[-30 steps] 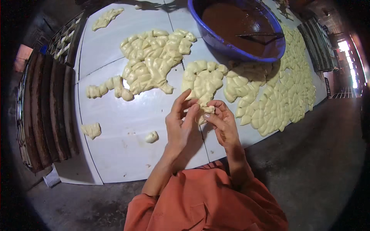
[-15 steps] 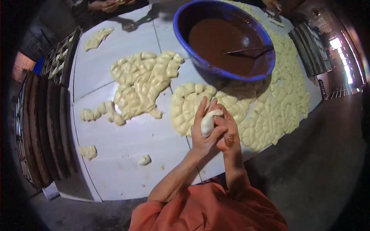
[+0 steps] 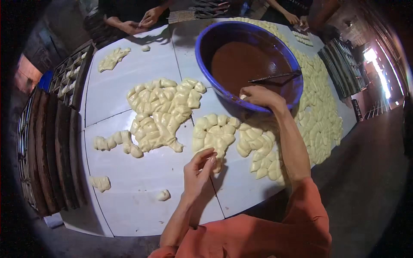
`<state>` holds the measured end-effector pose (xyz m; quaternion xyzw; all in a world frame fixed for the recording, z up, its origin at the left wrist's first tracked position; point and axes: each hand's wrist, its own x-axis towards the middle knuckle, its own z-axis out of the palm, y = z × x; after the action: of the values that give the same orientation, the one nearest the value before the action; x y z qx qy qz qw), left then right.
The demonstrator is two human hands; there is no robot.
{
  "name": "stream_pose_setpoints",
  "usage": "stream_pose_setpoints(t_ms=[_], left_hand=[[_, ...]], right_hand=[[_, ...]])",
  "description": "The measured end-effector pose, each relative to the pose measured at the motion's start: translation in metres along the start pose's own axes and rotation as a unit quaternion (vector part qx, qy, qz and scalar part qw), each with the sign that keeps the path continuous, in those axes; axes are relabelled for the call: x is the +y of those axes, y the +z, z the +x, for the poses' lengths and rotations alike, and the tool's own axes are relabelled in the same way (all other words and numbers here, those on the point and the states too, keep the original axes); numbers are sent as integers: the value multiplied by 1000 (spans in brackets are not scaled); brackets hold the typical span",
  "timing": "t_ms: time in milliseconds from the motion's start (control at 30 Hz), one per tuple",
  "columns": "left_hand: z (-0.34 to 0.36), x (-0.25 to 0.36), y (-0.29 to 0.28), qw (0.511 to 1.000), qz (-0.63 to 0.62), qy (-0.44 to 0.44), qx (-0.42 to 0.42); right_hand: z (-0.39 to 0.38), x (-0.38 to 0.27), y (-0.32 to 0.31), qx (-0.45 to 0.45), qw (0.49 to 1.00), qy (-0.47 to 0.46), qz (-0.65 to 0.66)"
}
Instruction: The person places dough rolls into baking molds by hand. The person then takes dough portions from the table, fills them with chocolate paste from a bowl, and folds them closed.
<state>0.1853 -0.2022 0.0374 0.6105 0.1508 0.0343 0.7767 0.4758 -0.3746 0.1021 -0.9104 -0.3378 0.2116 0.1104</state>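
My right hand [image 3: 262, 97] is at the near rim of a large purple tub [image 3: 205, 68], its fingers closed on a small white piece of dough [image 3: 243, 96], mostly hidden in the grip. Smooth brown filling [image 3: 234, 64] lies in the tub, with a dark flat paddle [image 3: 275, 78] slanting across it. My left hand [image 3: 198, 172] hovers low over the table, fingers curved, thumb apart from them and nothing visible between. Right beside its fingertips lies a cluster of pale yellow dough pieces [image 3: 217, 137]. I cannot tell whether they touch.
More dough pieces [image 3: 161, 112] lie left of centre on the white tiled table [image 3: 137, 198], and many cover its right side. A single lump [image 3: 163, 195] sits near the front. Stacked trays [image 3: 47, 146] stand at the left. Co-workers' hands [image 3: 140, 23] work across the table.
My hands have parted after being pressed together around a piece of dough. The right has moved forward to the tub with dough; the left has dropped down and left. The view has shifted slightly.
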Motion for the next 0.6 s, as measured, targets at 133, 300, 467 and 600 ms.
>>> stream_pose_setpoints(t_ms=[133, 300, 467, 600], left_hand=[[-10, -14, -2, 994, -79, -45, 53], [-1, 1, 1, 997, -61, -14, 35], [18, 19, 20, 992, -118, 11, -47], [15, 30, 13, 928, -363, -49, -64]], right_hand=[[-10, -4, -22, -1, 991, 50, 128], [-34, -37, -19, 114, 950, 68, 284], [-59, -96, 24, 186, 727, -45, 659], [-63, -136, 80, 148, 648, -4, 747]])
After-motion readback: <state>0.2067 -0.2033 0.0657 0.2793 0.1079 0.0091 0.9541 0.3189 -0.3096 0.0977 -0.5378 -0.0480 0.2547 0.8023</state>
